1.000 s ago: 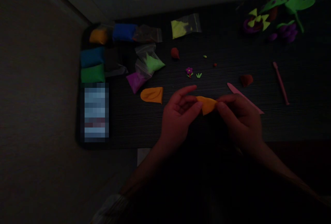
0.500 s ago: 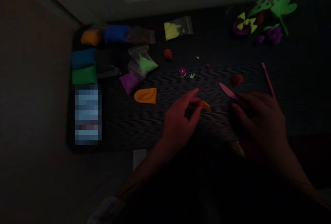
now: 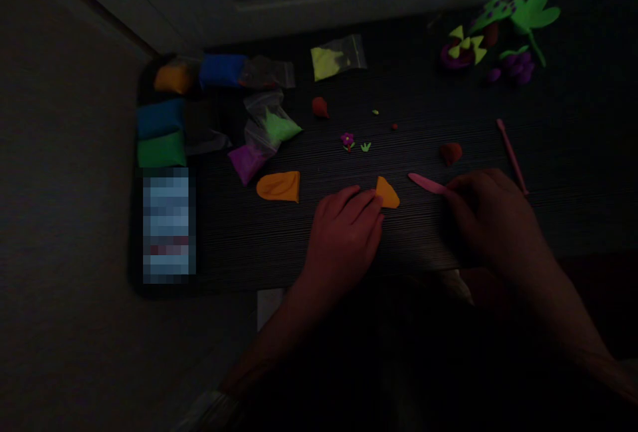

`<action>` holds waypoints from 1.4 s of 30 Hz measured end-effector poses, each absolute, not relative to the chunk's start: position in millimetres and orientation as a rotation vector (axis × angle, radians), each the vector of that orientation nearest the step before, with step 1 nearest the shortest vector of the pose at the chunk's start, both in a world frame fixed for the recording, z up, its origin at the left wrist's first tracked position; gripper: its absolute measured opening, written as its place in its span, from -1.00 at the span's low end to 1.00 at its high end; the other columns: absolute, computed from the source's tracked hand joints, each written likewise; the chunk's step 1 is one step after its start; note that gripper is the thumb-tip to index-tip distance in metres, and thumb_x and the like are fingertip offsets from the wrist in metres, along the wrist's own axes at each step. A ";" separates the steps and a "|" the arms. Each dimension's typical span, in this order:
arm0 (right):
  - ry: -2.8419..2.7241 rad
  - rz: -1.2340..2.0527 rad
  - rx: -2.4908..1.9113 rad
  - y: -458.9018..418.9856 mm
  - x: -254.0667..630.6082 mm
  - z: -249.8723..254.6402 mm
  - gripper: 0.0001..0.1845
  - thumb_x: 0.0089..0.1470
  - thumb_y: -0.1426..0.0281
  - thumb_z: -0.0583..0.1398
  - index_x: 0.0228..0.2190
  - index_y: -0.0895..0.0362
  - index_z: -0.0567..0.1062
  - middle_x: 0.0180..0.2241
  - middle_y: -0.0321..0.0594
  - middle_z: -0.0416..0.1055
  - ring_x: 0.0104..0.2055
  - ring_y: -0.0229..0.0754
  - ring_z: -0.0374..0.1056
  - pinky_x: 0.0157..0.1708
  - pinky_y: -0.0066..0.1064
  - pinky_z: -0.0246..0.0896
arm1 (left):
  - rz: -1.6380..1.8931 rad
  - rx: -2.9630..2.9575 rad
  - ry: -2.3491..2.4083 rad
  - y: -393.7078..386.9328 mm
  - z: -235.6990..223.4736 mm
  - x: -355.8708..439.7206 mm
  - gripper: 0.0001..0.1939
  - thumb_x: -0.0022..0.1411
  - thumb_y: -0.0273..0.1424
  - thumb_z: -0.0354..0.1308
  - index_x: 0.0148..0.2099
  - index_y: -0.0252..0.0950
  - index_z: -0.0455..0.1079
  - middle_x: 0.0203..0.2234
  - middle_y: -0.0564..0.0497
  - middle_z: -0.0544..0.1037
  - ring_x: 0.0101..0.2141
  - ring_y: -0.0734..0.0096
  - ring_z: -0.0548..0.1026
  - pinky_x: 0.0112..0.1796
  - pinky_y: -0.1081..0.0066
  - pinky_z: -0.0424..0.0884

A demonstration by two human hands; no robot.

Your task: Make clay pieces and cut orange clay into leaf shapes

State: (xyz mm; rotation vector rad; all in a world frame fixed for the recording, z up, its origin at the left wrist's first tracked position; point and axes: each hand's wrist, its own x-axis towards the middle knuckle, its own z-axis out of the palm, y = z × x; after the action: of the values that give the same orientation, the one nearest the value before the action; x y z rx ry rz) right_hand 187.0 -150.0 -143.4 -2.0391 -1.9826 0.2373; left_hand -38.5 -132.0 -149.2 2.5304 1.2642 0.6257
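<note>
My left hand point(image 3: 345, 236) has its fingertips and thumb on the left edge of a flat orange clay piece point(image 3: 387, 194), holding it against the dark tabletop. The fingertips partly cover that edge. To the right, my right hand point(image 3: 491, 216) is closed round the handle of a pink plastic modelling knife point(image 3: 426, 183), its blade pointing left toward the orange piece, apart from it. A larger orange clay slab point(image 3: 279, 187), rounded at its left end with a curved mark on top, lies left of my left hand. A red-brown clay lump point(image 3: 450, 153) sits just beyond the knife.
A small purple clay flower point(image 3: 347, 140) and a green clay sprig point(image 3: 365, 147) lie ahead. Another pink tool point(image 3: 512, 157) rests at right. Clay models point(image 3: 463, 50) stand back right. Bagged clay point(image 3: 224, 71) fills the left, near a blurred-out screen point(image 3: 167, 224).
My left hand has turned palm down, and the orange piece it pinched now lies flat on the table. The knife in my right hand has come slightly left and lower.
</note>
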 end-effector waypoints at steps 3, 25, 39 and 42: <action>-1.997 0.254 -2.024 -151.1 186.4 -144.9 -0.88 0.07 0.35 0.13 -0.34 0.14 0.39 -0.35 -0.10 0.39 -0.27 -0.02 0.32 -0.31 -0.20 0.20 | 0.644 2.527 1.246 -132.9 -148.9 -38.9 -0.70 0.23 -0.42 0.04 0.01 -0.35 0.35 -0.06 -0.07 0.50 0.01 0.21 0.35 -0.01 0.16 0.28; -1.950 0.288 -1.854 -155.9 185.7 -147.1 -0.82 0.13 0.36 0.08 -0.22 0.08 0.42 -0.28 -0.15 0.43 -0.23 -0.06 0.34 -0.28 -0.23 0.15 | 0.600 2.367 1.347 -116.9 -143.4 -32.4 -0.74 0.24 -0.44 0.02 -0.04 -0.27 0.41 -0.08 -0.06 0.46 0.00 0.24 0.30 0.02 0.17 0.23; -1.919 0.338 -1.843 -155.8 185.6 -144.5 -0.81 0.13 0.36 0.08 -0.21 0.08 0.42 -0.30 -0.15 0.44 -0.26 -0.06 0.35 -0.33 -0.24 0.14 | 0.454 2.376 1.328 -121.7 -136.6 -24.7 -0.66 0.17 -0.33 0.10 0.00 -0.29 0.35 0.00 -0.09 0.38 0.07 0.17 0.22 0.07 0.15 0.13; -1.882 0.340 -1.838 -156.7 185.2 -145.2 -0.81 0.12 0.36 0.08 -0.20 0.05 0.42 -0.29 -0.17 0.44 -0.26 -0.07 0.36 -0.32 -0.23 0.15 | 0.415 2.415 1.273 -120.6 -134.6 -29.4 -0.63 0.17 -0.41 0.07 0.05 -0.28 0.33 0.05 -0.11 0.34 0.11 0.16 0.18 0.10 0.14 0.11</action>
State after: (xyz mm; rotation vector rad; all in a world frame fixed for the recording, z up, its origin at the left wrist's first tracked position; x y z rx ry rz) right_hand 185.2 -156.7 -145.2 -1.8383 -1.8819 0.3398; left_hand -29.4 -120.6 -134.6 2.4145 1.2730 0.4149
